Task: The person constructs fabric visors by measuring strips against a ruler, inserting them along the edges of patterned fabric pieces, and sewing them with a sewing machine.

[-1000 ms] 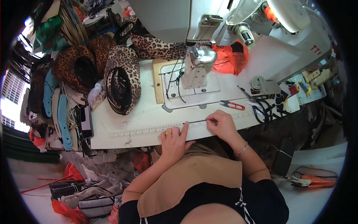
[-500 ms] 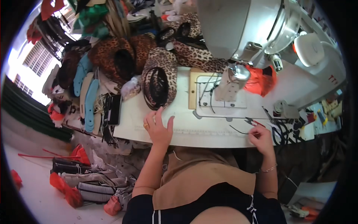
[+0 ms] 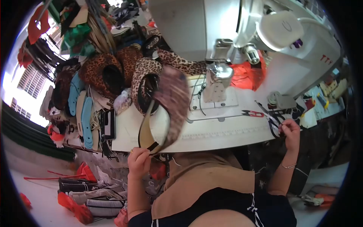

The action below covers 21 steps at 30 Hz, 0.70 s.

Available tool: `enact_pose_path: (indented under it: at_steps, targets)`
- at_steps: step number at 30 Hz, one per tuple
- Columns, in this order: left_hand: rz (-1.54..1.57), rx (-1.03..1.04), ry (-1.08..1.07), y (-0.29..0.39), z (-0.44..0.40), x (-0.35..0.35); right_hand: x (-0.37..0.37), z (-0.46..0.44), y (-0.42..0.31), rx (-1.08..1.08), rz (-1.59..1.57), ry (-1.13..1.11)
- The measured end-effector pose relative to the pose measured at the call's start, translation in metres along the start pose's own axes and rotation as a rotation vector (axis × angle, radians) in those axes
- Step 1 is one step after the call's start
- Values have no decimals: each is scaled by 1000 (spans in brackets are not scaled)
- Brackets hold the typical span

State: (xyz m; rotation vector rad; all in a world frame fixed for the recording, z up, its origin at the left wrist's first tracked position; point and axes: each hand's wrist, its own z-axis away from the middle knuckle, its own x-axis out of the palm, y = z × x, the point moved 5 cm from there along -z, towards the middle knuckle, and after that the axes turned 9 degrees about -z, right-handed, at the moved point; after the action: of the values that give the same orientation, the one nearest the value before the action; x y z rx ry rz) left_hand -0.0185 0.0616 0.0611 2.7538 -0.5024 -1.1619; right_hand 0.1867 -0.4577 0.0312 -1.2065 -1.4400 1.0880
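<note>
A leopard-print piece (image 3: 176, 102), blurred by motion, hangs over the table with its pale inner side and a dark strip showing. My left hand (image 3: 139, 162) grips its lower end at the table's front edge. At the right, my right hand (image 3: 290, 130) has its fingers pressed together beside the black straps (image 3: 275, 125); what they hold, if anything, is too small to make out. Red-handled snips (image 3: 253, 113) lie left of that hand. Behind the blurred piece rests another leopard-print item (image 3: 145, 81) with a dark opening.
The sewing machine (image 3: 216, 81) stands at the table's back. A printed ruler scale (image 3: 227, 133) runs along the front. Blue strips (image 3: 87, 123) and a black phone-like object (image 3: 109, 124) lie left. An orange-red bag (image 3: 247, 75) sits behind the machine post.
My left hand has gone from the ruler toward the leopard-print pile and back to the front edge, now with a piece in it. My right hand has moved right to the black straps.
</note>
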Motion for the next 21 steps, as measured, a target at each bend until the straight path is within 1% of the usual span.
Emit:
enact_pose_path:
  at_steps: [3, 5, 6, 7, 9, 11, 12, 13, 15, 17, 18, 21]
  targets:
    - [-59, 74, -241, 10, -19, 15, 12, 2, -8, -47, 5, -46]
    - [-153, 127, -211, 18, -39, 27, 33, 4, -4, -44, 2, -93]
    - [-200, 154, -196, 24, -50, 34, 42, 5, 0, -15, 48, -119]
    - [-172, 194, -162, 32, -59, 39, 52, 8, 4, 17, 94, -148]
    - [-122, 269, -91, 48, -74, 48, 84, 15, 6, -3, 152, -205]
    - [0, 38, -423, 46, -75, 88, 115, 22, 9, -8, 151, -301]
    - [62, -82, -587, 45, -73, 109, 126, 22, 12, -28, 202, -355]
    - [215, -179, -748, 45, -78, 131, 139, 22, 8, -153, 263, -384]
    - [731, -611, -930, 41, -69, 175, 167, 22, -1, -409, 387, -440]
    - [1458, -1263, -865, 34, -49, 222, 192, 20, 2, -512, 395, -471]
    - [1641, -1299, -865, 38, -51, 223, 202, 19, 2, -560, 398, -484]
    - [1473, -1299, -864, 50, -56, 209, 221, 17, 1, -668, 467, -438]
